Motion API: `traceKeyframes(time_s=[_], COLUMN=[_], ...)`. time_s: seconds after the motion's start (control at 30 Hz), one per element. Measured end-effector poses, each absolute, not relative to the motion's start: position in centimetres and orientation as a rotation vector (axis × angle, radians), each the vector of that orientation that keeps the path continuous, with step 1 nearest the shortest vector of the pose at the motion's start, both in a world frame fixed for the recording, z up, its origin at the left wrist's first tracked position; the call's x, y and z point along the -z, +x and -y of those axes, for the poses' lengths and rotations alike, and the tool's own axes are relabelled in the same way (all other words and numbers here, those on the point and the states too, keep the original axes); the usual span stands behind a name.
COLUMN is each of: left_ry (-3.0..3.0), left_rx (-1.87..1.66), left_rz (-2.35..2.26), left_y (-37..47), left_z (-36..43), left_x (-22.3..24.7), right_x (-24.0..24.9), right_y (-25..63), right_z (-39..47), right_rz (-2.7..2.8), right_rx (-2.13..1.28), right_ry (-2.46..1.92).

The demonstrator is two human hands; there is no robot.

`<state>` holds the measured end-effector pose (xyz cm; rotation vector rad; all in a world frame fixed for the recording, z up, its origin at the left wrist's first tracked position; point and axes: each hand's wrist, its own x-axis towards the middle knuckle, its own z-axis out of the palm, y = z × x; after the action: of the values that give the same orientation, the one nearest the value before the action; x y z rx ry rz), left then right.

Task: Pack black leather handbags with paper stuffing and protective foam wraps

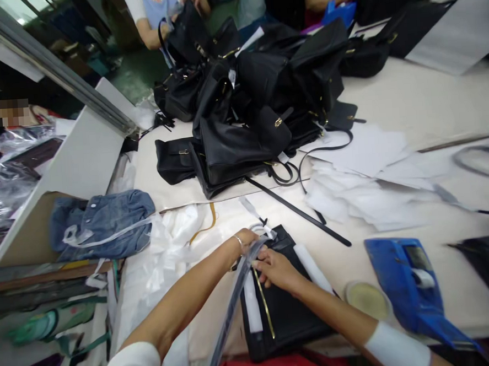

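Observation:
A black bag point(285, 313) with a gold zipper lies at the table's front edge, white wrapping along its two sides. Over its top end, my left hand point(247, 239) is closed on a clear plastic strip point(231, 305) that hangs down toward my lap. My right hand point(270, 267) pinches the same strip just beside it, close to the bag's upper edge. A white wrapped handle part shows behind the fingers; the fingertips of my left hand are partly hidden.
Black bags point(242, 144) are heaped at the back centre. White paper sheets point(360, 181), a blue tape dispenser point(408, 283) and a round tape roll point(366, 300) lie right. A denim bag point(101, 222) lies left. Two people stand across the table.

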<state>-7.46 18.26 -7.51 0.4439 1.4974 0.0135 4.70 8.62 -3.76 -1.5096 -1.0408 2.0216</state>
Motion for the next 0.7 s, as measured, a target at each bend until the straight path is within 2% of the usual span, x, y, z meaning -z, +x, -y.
traceKeyframes(time_s=[0.13,0.23,0.33,0.47,0.7], left_ry=[0.282,0.216,0.192,0.229,0.634], left_rx=[-0.107,-0.231,-0.329,-0.428,-0.355], left_rz=[-1.426,-1.383,-1.342,-1.245,-1.153], left_y=[-8.0,-8.0,-7.9,-8.7,-12.9], left_z=[-18.2,-17.9,-17.5,-16.3,-6.5], left_x=[6.9,6.5,5.7,2.9,-5.2], right_x=[3.2,2.2,1.6,1.1,-0.2], right_y=[1.4,-0.7,-2.4,-2.1,5.1], right_z=[-7.9,-6.7,-4.9,-4.5,-12.1], right_rz=[0.268,0.019,0.050,0.364,0.438], right_rx=[-2.013,-2.172,-2.410,-2.587,-2.375], right_ry=[-1.443,-1.238,-1.130,-1.067,-0.807])
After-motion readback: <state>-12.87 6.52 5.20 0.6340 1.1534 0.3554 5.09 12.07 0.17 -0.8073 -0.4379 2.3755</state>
